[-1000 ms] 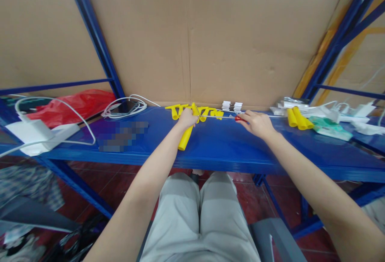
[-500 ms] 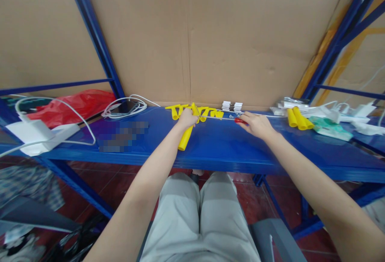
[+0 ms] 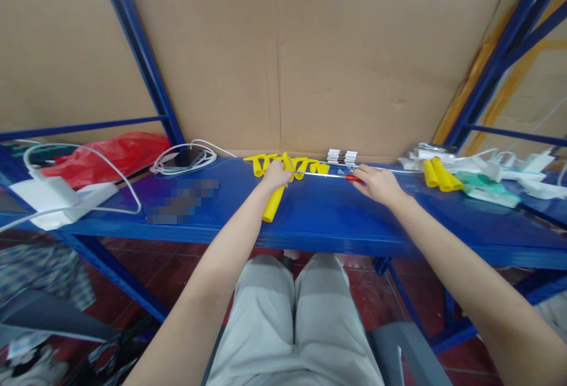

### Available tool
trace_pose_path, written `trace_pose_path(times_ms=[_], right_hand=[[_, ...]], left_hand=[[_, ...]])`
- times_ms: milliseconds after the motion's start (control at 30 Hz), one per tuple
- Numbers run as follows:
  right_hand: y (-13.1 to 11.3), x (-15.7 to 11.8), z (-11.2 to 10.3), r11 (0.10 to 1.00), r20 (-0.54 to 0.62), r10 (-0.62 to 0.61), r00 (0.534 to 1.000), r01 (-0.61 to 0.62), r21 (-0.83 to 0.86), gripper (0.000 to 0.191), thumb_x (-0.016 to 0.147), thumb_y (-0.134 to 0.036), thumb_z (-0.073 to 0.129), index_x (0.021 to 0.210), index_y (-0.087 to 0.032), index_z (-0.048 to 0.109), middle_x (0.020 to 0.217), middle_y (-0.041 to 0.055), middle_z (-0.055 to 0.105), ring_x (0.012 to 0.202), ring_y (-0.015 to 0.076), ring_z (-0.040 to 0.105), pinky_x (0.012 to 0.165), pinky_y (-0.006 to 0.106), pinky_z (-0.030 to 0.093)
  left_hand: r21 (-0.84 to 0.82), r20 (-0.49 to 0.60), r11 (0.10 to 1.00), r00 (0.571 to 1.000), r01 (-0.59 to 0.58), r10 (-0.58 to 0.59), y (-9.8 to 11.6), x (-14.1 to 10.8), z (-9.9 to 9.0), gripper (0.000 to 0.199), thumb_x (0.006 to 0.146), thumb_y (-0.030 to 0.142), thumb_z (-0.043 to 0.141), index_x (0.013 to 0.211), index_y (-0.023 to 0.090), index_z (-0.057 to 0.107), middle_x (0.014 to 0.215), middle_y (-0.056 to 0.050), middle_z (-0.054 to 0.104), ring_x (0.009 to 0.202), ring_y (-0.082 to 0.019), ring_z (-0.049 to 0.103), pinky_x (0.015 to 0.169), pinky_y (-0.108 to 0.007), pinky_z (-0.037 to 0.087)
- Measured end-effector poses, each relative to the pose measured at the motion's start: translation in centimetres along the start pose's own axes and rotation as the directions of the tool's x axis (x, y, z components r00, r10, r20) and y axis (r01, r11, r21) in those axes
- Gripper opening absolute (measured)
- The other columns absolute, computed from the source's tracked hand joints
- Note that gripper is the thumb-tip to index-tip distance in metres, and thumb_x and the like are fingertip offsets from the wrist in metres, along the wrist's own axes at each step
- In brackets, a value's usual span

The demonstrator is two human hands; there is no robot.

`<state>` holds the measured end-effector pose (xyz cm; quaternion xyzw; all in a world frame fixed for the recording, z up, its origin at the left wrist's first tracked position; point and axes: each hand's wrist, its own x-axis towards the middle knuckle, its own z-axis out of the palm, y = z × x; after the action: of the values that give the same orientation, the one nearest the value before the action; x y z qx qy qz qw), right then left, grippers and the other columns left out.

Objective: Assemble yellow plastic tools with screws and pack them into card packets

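Observation:
My left hand (image 3: 276,174) is closed around a yellow tubular piece (image 3: 273,204), whose lower end points toward the front edge of the blue shelf. In my right hand (image 3: 377,182) is the red handle of a screwdriver (image 3: 325,174). Its long metal shaft runs left to the yellow piece by my left fingers; whether the tip sits in it I cannot tell. Several yellow T-shaped pieces (image 3: 256,165) lie behind and around my left hand. Small metal bits (image 3: 341,171) rest just left of my right fingers, too small to name.
White blocks (image 3: 342,156) stand by the cardboard back panel (image 3: 354,67). Yellow tubes (image 3: 436,174) and a green-white packet (image 3: 487,188) lie right. Leftward are coiled white cable (image 3: 183,158), a red bag (image 3: 117,158) and a white charger (image 3: 48,197). Blue posts frame the shelf (image 3: 328,214).
The screwdriver's shaft and handle have shifted slightly, and its shaft catches the light differently. Both hands stay nearly in place.

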<state>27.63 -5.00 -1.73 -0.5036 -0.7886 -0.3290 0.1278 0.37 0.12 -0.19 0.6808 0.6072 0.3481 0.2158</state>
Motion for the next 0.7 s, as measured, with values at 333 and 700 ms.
trace_pose_path(times_ms=[333,700], right_hand=[[-0.06,0.17,0.13,0.997,0.042,0.045,0.998,-0.047,0.055,0.029,0.091,-0.036,0.046,0.107,-0.016,0.060,0.093,0.0116,0.071,0.078,0.0237,0.065,0.058,0.029,0.033],[-0.08,0.13,0.02,0.994,0.030,0.018,0.999,-0.021,0.104,0.033,0.095,-0.035,0.037,0.101,-0.017,0.064,0.100,0.0118,0.071,0.087,0.0235,0.065,0.061,0.029,0.036]], left_hand=[[0.020,0.004,1.000,1.000,0.006,-0.006,0.28,-0.18,-0.18,0.022,0.071,0.003,0.056,0.053,0.015,0.054,0.041,0.003,0.048,0.041,-0.011,0.051,0.047,-0.020,0.039],[-0.030,0.005,0.999,1.000,-0.019,0.020,-0.19,0.19,0.07,0.018,0.071,0.004,0.055,0.056,0.013,0.058,0.041,0.003,0.049,0.041,-0.011,0.051,0.051,-0.022,0.042]])
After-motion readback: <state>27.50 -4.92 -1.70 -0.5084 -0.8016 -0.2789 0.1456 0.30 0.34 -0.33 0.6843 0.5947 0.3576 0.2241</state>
